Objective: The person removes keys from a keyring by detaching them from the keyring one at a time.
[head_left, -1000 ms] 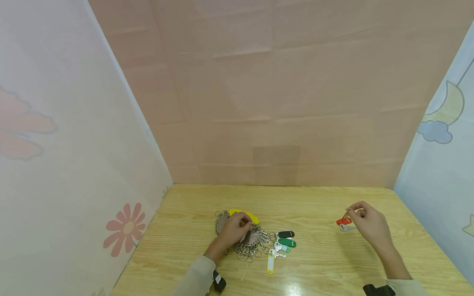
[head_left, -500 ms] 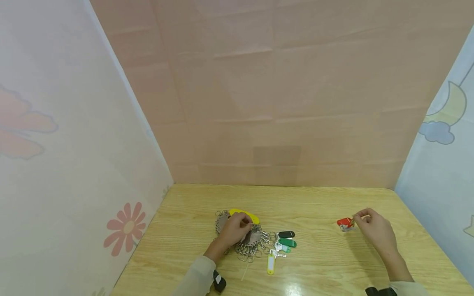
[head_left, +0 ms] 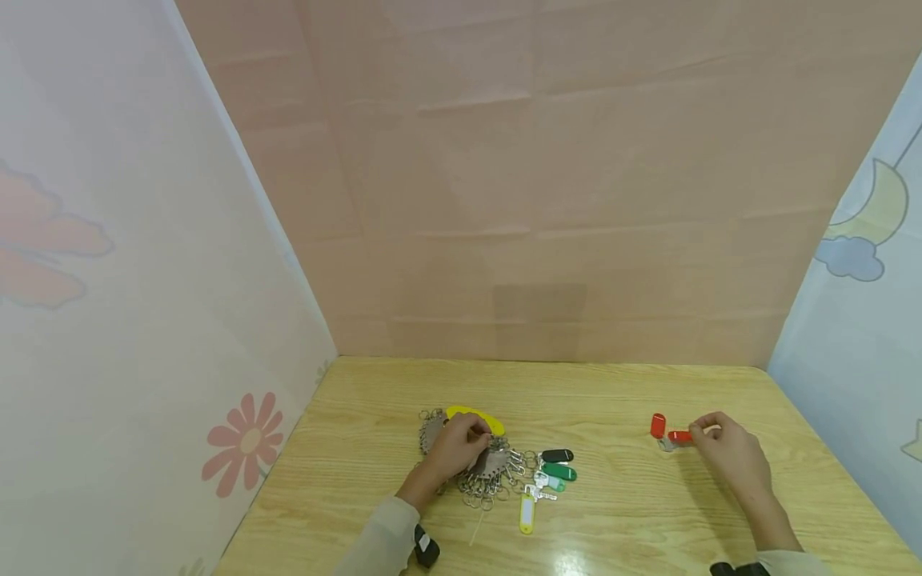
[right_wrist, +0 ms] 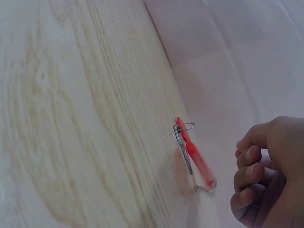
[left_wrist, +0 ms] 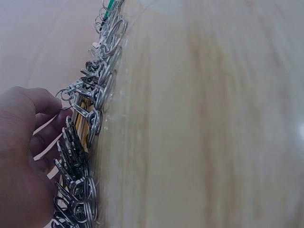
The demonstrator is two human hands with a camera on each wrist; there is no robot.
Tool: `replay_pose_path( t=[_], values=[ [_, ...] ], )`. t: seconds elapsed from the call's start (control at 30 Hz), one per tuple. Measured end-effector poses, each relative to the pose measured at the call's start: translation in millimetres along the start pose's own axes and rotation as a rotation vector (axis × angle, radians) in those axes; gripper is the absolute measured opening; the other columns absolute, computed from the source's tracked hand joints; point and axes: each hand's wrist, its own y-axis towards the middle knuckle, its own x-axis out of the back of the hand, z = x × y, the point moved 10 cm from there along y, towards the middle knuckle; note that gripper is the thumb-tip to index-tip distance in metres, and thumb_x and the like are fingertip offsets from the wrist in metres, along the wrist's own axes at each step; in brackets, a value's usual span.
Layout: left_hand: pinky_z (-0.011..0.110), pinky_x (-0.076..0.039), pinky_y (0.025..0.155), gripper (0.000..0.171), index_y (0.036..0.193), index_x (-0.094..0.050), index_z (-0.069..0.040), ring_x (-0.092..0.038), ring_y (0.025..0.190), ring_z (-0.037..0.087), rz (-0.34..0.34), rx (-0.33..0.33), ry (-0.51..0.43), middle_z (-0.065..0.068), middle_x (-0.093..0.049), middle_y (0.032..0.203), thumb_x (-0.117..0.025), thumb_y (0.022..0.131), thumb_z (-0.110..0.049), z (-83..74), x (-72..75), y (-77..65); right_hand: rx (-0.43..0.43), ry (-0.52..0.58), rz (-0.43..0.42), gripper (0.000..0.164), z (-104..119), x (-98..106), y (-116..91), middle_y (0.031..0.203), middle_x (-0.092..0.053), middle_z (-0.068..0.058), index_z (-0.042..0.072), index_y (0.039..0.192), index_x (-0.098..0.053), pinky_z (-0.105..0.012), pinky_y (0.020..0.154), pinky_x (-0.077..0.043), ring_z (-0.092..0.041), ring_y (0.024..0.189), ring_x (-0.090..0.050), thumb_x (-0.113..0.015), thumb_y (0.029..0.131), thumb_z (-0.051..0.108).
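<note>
Head view: the nearer red tag (head_left: 679, 436) lies just left of the right hand (head_left: 733, 458), its long axis running roughly left to right, so 1 end points at the fingertips. The farther red tag (head_left: 658, 425) is turned crosswise to it, and a silver key (head_left: 666, 446) lies just below the 2. In the right wrist view the nearer tag is blurred, with a gap between it and the fingers, which are loosely curled around nothing visible. The left hand (head_left: 454, 448) is well apart across the table (head_left: 612, 404), over the bunch of clips (head_left: 488, 485); its thumb and finger appear to pinch a metal ring (left_wrist: 65, 90). A black tag (head_left: 557, 456), a green tag (head_left: 559, 472) and a yellow tag (head_left: 527, 516) lie between the 2 hands, closer to the left.
</note>
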Motion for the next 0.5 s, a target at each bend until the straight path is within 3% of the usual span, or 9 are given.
replay_pose_path(
  t=[0.33, 0.5],
  values=[
    [0.03, -0.054, 0.084, 0.006, 0.106, -0.075, -0.014, -0.062, 0.096, 0.01, -0.005, 0.008, 0.017, -0.002, -0.07, 0.106, -0.07, 0.105, -0.017, -0.5, 0.6, 0.7, -0.004, 0.016, 0.012, 0.041, 0.5, -1.8, -2.2, 0.078, -0.072, -0.006, -0.002, 0.122, -0.063, -0.032, 0.044, -0.038, -0.012, 0.052, -0.045, -0.051, 0.11, 0.035],
    [0.029, -0.054, 0.084, 0.007, 0.106, -0.075, -0.014, -0.061, 0.096, 0.009, -0.004, 0.009, 0.023, -0.002, -0.07, 0.106, -0.07, 0.105, -0.017, -0.2, 0.4, 1.3, 0.01, 0.026, 0.007, 0.04, 9.2, -2.3, -4.2, 0.089, -0.077, -0.017, -0.003, 0.123, -0.063, -0.032, 0.045, -0.039, -0.013, 0.053, -0.046, -0.052, 0.11, 0.033]
  ],
)
